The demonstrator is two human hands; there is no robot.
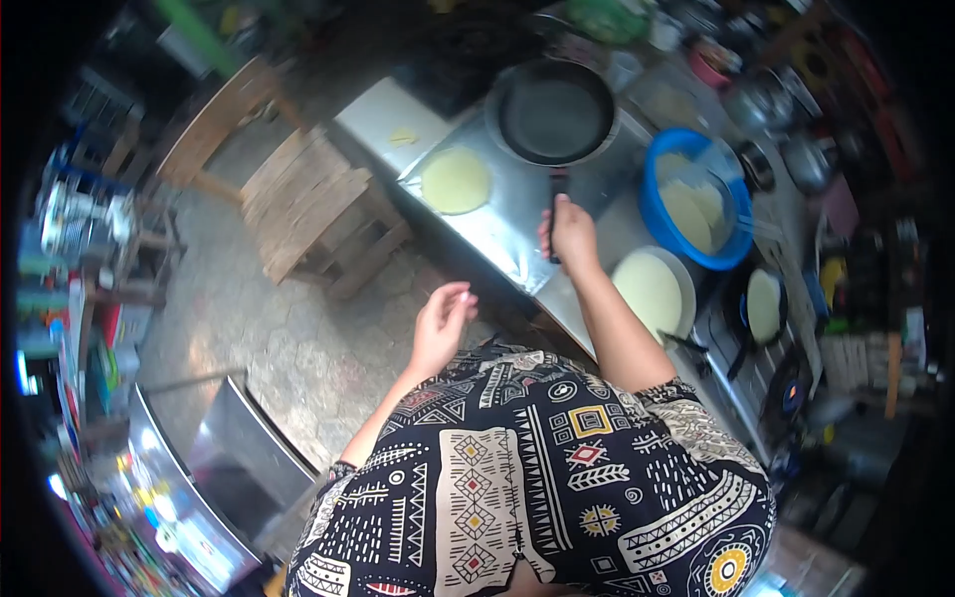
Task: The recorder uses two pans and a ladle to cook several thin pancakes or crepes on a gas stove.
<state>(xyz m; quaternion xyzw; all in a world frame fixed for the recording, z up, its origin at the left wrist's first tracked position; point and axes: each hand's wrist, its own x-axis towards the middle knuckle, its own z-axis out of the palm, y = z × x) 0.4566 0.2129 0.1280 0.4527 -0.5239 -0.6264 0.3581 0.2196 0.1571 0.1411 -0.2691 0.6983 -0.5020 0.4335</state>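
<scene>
My right hand (pixel 571 231) grips the black handle of a frying pan (pixel 556 112), whose dark inside shows no food. The pan is over a shiny metal-covered table (pixel 515 216). To its left a round, pale yellow flatbread or crepe (pixel 456 180) lies flat on that surface. My left hand (pixel 445 321) is raised beside the table edge, fingers curled, with nothing seen in it. By my right forearm stands a round vessel of pale batter (pixel 649 287). Beyond it a blue plastic basin (pixel 735 250) holds more pale yellow stuff and a clear container.
A second pan holding a pale round (pixel 764 306) sits on a gas stove (pixel 735 388) at right; a flame shows at the nearer burner. A wooden chair (pixel 298 201) stands left of the table. Metal pots (pixel 809 160) crowd the far right, and a metal-framed case (pixel 239 455) is lower left.
</scene>
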